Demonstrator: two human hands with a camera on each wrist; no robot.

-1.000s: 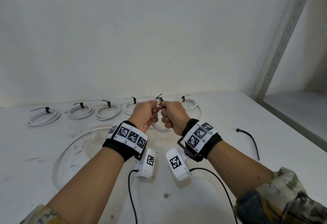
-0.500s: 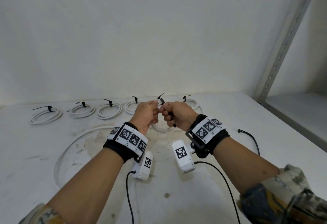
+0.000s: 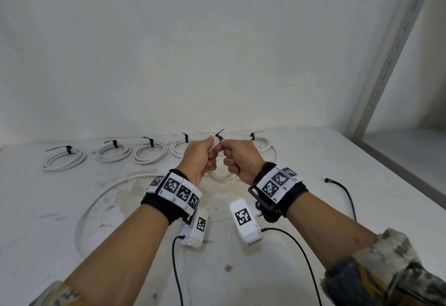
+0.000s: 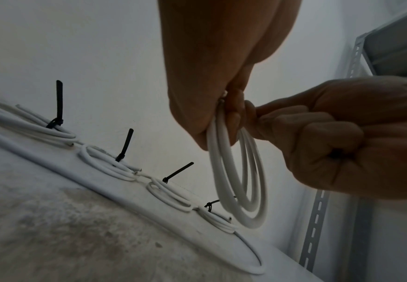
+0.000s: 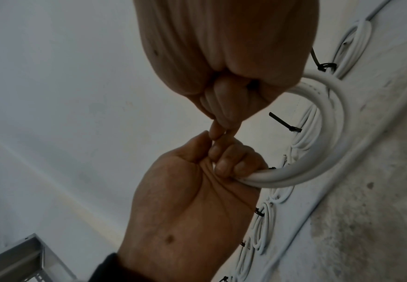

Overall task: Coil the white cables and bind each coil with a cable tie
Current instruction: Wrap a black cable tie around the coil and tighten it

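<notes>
My left hand point(image 3: 205, 157) grips the top of a small white cable coil point(image 3: 219, 177), which hangs free above the table point(image 3: 301, 160). My right hand point(image 3: 233, 157) is curled in a fist against it and pinches the black cable tie point(image 3: 219, 134) wrapped round the coil's top; the tie's short end sticks up between the thumbs. In the left wrist view the coil point(image 4: 238, 181) hangs as three loops under my left hand's fingers point(image 4: 234, 118), and a dark bit of tie point(image 4: 336, 153) shows inside the right fist. The right wrist view shows the coil point(image 5: 325, 143) curving from fist to fist.
Several bound coils with black ties lie along the back wall, from the leftmost coil point(image 3: 64, 159) to the rightmost coil point(image 3: 261, 142). A long loose white cable point(image 3: 96, 199) curves over the stained tabletop on the left. A loose black tie point(image 3: 342, 189) lies right. A metal shelf post point(image 3: 386, 64) stands at right.
My right wrist swung out to the right and rose a little, fist staying on the tie. The black tail seen under the right fist half a second ago is now hidden. The left hand kept its grip.
</notes>
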